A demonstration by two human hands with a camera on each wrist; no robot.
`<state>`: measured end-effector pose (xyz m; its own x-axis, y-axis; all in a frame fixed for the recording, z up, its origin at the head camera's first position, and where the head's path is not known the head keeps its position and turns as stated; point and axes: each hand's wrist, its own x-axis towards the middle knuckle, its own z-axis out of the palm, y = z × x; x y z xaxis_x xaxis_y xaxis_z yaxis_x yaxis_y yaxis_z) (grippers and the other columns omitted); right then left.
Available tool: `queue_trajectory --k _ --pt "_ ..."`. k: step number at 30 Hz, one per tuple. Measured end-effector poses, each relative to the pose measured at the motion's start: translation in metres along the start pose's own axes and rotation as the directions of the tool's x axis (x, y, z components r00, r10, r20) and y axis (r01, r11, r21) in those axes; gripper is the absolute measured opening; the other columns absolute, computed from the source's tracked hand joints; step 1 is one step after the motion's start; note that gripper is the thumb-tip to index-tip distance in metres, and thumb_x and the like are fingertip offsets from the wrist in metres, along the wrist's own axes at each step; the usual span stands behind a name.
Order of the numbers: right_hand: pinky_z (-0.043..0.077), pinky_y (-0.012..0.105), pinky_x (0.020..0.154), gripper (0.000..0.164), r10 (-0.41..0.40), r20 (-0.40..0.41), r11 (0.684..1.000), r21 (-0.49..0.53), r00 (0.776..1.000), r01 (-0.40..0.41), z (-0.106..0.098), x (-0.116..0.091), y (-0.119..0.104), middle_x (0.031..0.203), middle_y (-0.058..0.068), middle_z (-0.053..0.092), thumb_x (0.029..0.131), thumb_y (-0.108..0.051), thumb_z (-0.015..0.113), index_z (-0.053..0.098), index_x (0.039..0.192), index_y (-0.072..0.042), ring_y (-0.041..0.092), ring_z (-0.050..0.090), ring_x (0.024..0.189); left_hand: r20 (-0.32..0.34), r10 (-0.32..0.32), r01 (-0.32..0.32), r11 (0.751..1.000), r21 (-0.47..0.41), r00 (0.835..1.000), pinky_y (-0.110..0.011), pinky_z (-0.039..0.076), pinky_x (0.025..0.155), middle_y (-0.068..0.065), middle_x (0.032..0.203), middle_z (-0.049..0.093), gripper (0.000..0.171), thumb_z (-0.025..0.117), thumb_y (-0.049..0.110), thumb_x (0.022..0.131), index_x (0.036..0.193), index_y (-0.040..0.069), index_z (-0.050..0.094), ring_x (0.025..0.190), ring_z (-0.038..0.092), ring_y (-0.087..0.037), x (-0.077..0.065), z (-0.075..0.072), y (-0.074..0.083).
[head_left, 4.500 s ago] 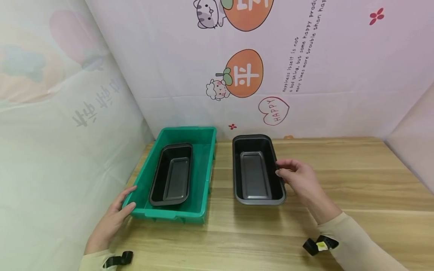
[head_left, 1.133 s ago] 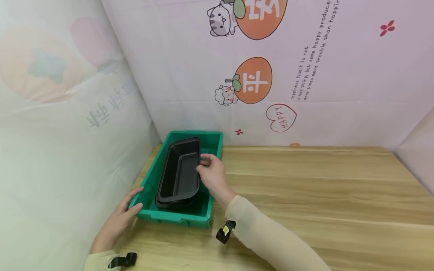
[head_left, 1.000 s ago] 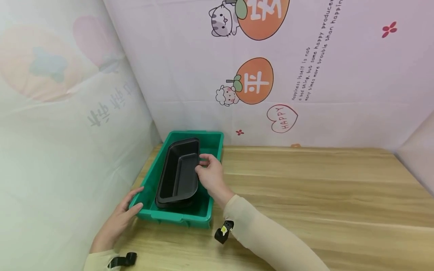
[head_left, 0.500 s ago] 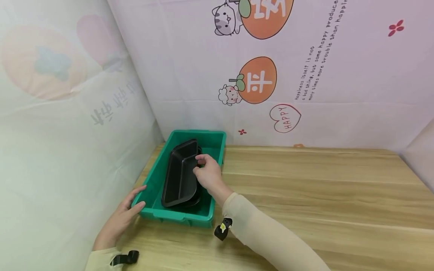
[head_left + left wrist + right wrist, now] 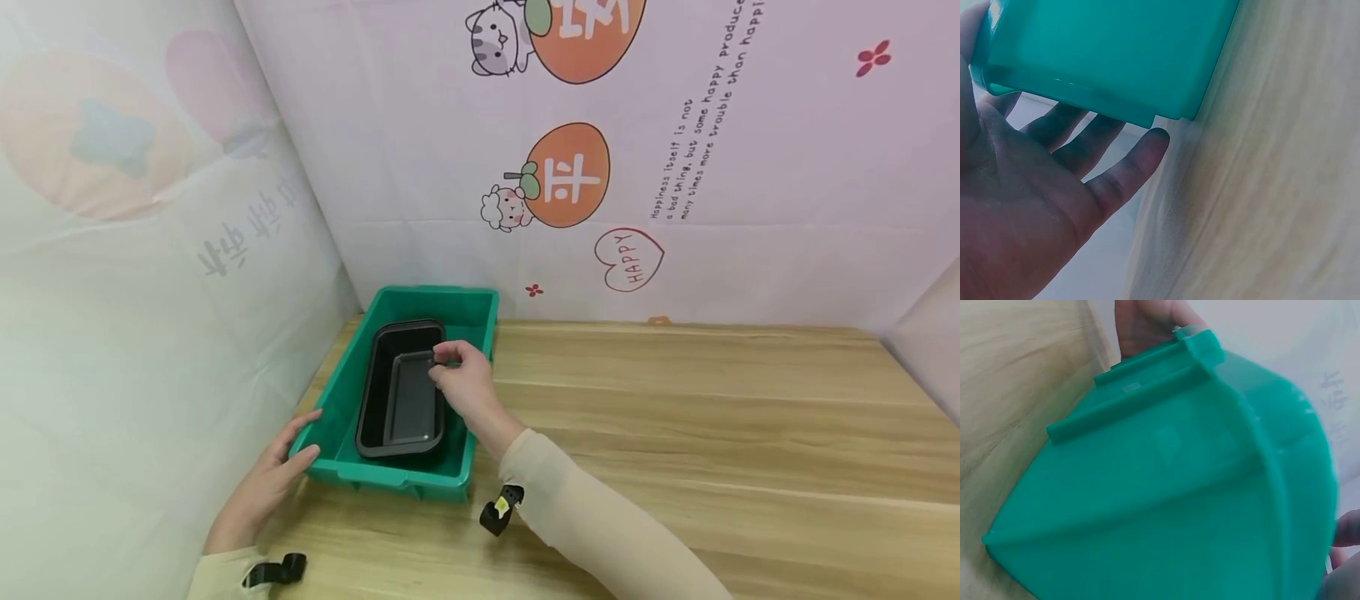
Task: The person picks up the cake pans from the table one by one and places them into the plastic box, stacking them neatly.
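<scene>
A dark loaf pan point(image 5: 414, 400) sits level inside the green plastic bin point(image 5: 373, 477), over a second dark loaf pan that is now hidden beneath it. With thumb and fingertips, my right hand point(image 5: 480, 396) pinches the right rim of the upper pan. My left hand point(image 5: 258, 492) rests against the bin's near left corner, thumb at the rim. In the left wrist view, the fingers of my left hand point(image 5: 1029, 206) lie extended and spread along the outer wall. The right wrist view is mostly filled by the bin's ribbed outer wall point(image 5: 1160, 475).
The wooden table point(image 5: 675, 433) stretches to the right of the bin. A printed white cloth point(image 5: 420, 167) hangs behind, and another cloth wall point(image 5: 150, 350) stands close on the left. Black camera bands point(image 5: 276, 571) sit on both wrists.
My right hand has carried the loaf pan left from the table into the bin, onto the other pan. Tilted half a second ago, it now lies level. The left hand stays at the corner.
</scene>
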<state>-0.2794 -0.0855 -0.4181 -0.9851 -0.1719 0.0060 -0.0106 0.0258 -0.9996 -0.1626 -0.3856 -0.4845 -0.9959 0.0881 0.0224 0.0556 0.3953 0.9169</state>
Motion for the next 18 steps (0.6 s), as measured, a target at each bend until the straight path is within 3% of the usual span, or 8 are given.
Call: queue_trajectory --k 3,6,8,11,14,18 --pt "0.055 0.032 0.077 0.024 -0.006 -0.004 0.999 0.046 1.0 0.006 -0.008 0.001 0.001 0.109 0.012 0.061 0.089 0.001 0.063 0.065 0.111 -0.007 0.023 0.061 0.085 0.008 -0.004 0.004 1.0 0.008 1.0 -0.042 0.027 0.11 -0.021 0.159 0.013 0.054 0.047 0.02 0.106 0.155 0.018 0.026 0.142 0.013 -0.042 0.005 0.0 -0.002" --pt "0.055 0.031 0.075 0.024 -0.017 -0.004 0.996 0.082 1.0 0.018 -0.02 0.0 -0.001 0.11 0.016 0.06 0.089 0.003 0.062 0.063 0.113 -0.003 0.023 0.061 0.084 0.023 0.014 -0.015 0.999 0.044 1.0 -0.069 0.014 0.107 -0.022 0.16 0.011 0.054 0.048 0.02 0.105 0.155 0.017 0.027 0.143 0.006 -0.045 0.011 -0.002 -0.001" --pt "0.055 0.031 0.075 0.024 -0.029 -0.001 0.995 0.096 1.0 0.028 -0.028 -0.001 -0.003 0.112 0.019 0.059 0.09 0.003 0.061 0.062 0.114 -0.001 0.024 0.06 0.086 0.023 0.033 -0.035 0.995 0.094 0.999 -0.074 0.012 0.104 -0.023 0.16 0.012 0.054 0.05 0.021 0.104 0.154 0.015 0.029 0.143 0.004 -0.048 0.013 -0.006 0.003" --pt "0.054 0.032 0.076 0.025 -0.043 0.0 0.993 0.11 0.999 0.043 -0.044 -0.004 -0.009 0.116 0.023 0.058 0.091 0.003 0.061 0.06 0.116 0.001 0.025 0.06 0.089 0.008 0.045 -0.046 0.98 0.195 0.999 -0.069 0.027 0.102 -0.023 0.156 0.023 0.054 0.054 0.025 0.103 0.151 0.012 0.034 0.14 0.019 -0.049 0.013 -0.013 0.015" --pt "0.054 0.035 0.079 0.026 -0.048 -0.011 0.993 0.11 0.999 0.049 -0.065 -0.008 -0.014 0.116 0.022 0.057 0.091 0.003 0.061 0.06 0.117 0.002 0.024 0.058 0.092 -0.027 0.056 -0.047 0.959 0.281 0.998 -0.055 0.043 0.095 -0.024 0.15 0.035 0.054 0.056 0.029 0.102 0.149 0.009 0.038 0.131 0.036 -0.046 0.011 -0.022 0.036" --pt "0.054 0.04 0.084 0.027 -0.055 -0.027 0.995 0.081 0.998 0.057 -0.096 -0.013 -0.022 0.111 0.018 0.059 0.09 0.006 0.06 0.058 0.117 0.006 0.022 0.058 0.092 -0.053 0.098 -0.074 0.935 0.348 0.994 -0.03 0.048 0.088 -0.023 0.142 0.045 0.05 0.052 0.029 0.104 0.146 0.005 0.041 0.123 0.047 -0.042 0.009 -0.038 0.07"
